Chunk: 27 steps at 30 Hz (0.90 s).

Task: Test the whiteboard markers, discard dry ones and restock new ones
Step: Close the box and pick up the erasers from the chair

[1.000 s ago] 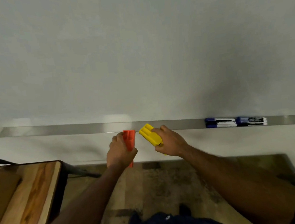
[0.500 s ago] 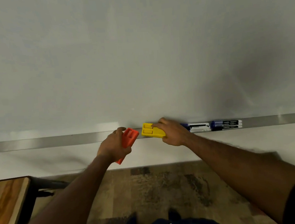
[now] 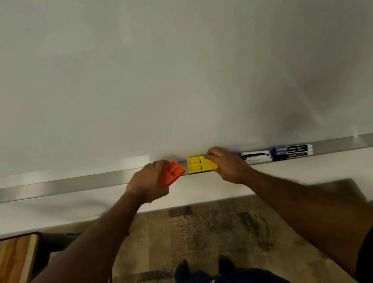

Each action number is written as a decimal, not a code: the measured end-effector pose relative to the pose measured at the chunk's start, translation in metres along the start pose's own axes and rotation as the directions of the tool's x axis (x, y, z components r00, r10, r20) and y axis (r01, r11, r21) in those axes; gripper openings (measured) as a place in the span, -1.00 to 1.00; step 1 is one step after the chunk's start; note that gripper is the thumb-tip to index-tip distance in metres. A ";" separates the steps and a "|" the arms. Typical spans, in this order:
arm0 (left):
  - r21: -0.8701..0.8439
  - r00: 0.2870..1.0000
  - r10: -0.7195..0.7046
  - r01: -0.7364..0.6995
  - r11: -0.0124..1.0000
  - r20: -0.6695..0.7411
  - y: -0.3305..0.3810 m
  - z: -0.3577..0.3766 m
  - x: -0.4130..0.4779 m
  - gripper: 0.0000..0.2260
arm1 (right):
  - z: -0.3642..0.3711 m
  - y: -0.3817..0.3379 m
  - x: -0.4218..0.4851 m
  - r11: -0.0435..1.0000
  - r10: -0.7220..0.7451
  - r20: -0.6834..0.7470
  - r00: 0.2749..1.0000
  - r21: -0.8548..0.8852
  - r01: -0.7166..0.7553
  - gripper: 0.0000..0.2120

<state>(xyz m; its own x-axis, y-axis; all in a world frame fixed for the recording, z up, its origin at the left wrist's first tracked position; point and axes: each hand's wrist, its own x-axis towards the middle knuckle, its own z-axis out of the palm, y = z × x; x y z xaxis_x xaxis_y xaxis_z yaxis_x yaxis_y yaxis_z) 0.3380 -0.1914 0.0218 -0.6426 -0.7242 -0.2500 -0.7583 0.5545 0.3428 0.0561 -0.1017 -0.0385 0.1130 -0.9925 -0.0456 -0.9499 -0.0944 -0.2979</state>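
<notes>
Standing at the whiteboard (image 3: 176, 75), the person grips a yellow block (image 3: 199, 164) flat on the tray (image 3: 62, 185) in the right hand (image 3: 227, 167), a tilted orange block (image 3: 170, 174) at its lip in the left hand (image 3: 147, 184). The markers (image 3: 292, 152) lie just beyond the right hand. Released askew, the orange block could fall; a rightward shove could roll markers off.
</notes>
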 end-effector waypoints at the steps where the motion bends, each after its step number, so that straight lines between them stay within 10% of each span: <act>1: 0.008 1.000 0.006 -0.006 1.000 0.005 -0.001 -0.001 0.001 -0.34 | 0.000 0.000 -0.001 1.000 -0.001 -0.010 1.000 -0.001 0.001 -0.47; 13: 0.012 0.996 0.085 -0.085 0.996 0.012 -0.008 -0.005 0.010 -0.32 | 0.002 -0.003 -0.005 0.997 0.025 -0.106 0.994 -0.064 -0.032 -0.69; 27: -0.111 0.977 0.213 -0.213 0.971 -0.011 -0.026 0.002 0.018 -0.41 | 0.015 -0.085 0.043 0.981 -0.064 -0.071 0.995 0.178 0.076 -0.42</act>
<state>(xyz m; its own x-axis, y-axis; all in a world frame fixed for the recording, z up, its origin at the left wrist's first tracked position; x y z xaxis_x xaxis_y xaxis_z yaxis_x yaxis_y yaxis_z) 0.3462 -0.2179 0.0062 -0.7880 -0.5940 -0.1618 -0.5874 0.6466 0.4866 0.1456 -0.1353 -0.0292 0.1529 -0.9874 0.0412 -0.8714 -0.1544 -0.4656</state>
